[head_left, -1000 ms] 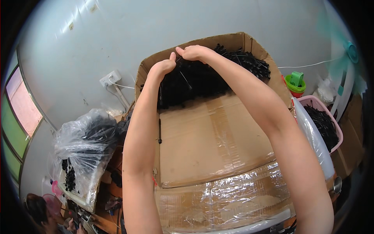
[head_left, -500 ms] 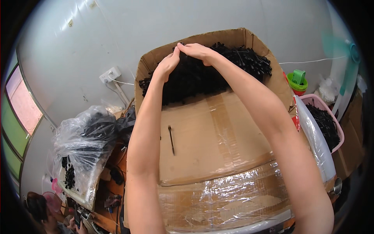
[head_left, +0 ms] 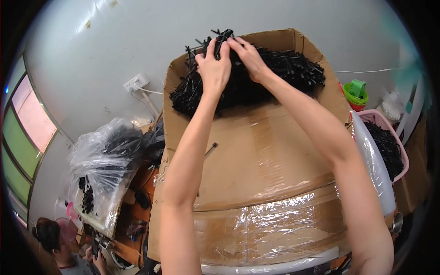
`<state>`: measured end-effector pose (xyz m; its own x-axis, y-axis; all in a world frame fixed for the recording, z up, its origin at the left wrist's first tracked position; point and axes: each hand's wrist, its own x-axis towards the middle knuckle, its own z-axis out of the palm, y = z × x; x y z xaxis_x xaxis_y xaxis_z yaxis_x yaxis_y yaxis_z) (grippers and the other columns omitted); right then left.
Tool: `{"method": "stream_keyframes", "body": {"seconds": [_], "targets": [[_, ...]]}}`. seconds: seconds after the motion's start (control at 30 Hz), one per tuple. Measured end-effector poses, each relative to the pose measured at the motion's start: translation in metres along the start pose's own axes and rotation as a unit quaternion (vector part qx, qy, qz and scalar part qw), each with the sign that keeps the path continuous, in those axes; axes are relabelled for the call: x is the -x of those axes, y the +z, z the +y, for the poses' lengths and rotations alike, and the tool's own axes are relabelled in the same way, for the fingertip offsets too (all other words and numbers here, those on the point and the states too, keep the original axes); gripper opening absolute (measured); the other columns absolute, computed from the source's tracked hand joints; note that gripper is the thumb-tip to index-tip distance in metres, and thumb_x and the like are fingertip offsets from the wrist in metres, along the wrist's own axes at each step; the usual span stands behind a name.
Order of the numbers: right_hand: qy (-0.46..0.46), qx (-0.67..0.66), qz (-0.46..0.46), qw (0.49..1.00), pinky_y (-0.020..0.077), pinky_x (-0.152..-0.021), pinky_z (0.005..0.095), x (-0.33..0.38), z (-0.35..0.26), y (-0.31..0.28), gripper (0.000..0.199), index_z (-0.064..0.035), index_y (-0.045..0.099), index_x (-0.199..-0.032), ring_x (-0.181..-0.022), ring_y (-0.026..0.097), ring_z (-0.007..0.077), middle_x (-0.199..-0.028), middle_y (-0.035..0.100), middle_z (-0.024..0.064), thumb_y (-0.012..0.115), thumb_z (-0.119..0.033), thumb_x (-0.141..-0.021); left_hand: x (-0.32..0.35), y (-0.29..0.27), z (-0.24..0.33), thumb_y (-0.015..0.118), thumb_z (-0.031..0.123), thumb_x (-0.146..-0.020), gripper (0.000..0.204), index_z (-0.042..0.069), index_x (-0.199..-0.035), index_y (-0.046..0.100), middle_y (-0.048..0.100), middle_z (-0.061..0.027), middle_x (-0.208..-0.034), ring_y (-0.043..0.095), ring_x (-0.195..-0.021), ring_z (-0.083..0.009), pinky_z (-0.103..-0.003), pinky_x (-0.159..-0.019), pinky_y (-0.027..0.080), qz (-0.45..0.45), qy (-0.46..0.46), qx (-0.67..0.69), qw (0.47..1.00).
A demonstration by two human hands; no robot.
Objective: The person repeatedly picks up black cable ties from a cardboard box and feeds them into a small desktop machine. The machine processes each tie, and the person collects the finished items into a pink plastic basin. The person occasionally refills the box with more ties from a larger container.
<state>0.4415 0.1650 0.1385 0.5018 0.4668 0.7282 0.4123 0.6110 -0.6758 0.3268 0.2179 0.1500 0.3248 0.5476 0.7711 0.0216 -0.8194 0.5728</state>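
Observation:
Inside a large cardboard box [head_left: 337, 96] lies a big heap of thin black sticks with thicker heads [head_left: 293, 68]; their exact kind is too small to tell. At the box's far side, my left hand [head_left: 214, 71] is closed with bent fingers on a tangled clump of black sticks [head_left: 223, 37]. My right hand [head_left: 250, 57] curls against the same clump from the right, its fingertips close to the left hand's. The clump rises above the box's back rim. One loose black stick [head_left: 211, 149] lies on the brown cardboard nearer me, partly covered by my left forearm.
On the right stands a pink basket [head_left: 401, 156] of black sticks, with green and red tubs [head_left: 356, 95] behind it. Clear plastic bags [head_left: 103, 146] cover a bench at left. A person [head_left: 52, 243] sits lower left. A power socket [head_left: 136, 82] hangs on the wall.
My hands, previously pressed together at the fingertips over the heap, have spread their fingers around a raised clump of black sticks. The left hand has shifted right; the loose stick's position and tilt have changed.

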Motion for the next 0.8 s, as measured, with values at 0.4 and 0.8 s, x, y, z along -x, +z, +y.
{"method": "stream_keyframes", "body": {"seconds": [0.4,0.8], "targets": [[-0.178,0.083,0.005,0.981,0.0377,-0.103,0.0314,0.039,-0.057,0.001,0.043,-0.0059,0.063,-0.125,-0.119,0.053,0.0237,-0.126,0.055,0.0115,0.061,-0.035,-0.093,0.032,-0.027,0.026,0.059,0.041,-0.09,0.054,0.019,-0.138,0.052,0.042,-0.0279,-0.126,0.042,-0.114,-0.0433,-0.051,-0.102,0.035,0.073,0.152,0.09,0.982],[-0.253,0.174,-0.01,0.952,0.0415,-0.1,0.0379,0.172,-0.139,-0.013,0.041,-0.005,0.062,-0.123,-0.121,0.05,0.0327,-0.129,0.049,0.0191,0.066,-0.025,-0.088,0.164,-0.075,0.088,0.063,0.02,-0.087,0.055,0.016,-0.14,0.049,0.04,-0.0252,-0.125,0.043,-0.116,-0.0405,-0.046,-0.1,0.038,0.072,0.149,0.13,0.978]]}}
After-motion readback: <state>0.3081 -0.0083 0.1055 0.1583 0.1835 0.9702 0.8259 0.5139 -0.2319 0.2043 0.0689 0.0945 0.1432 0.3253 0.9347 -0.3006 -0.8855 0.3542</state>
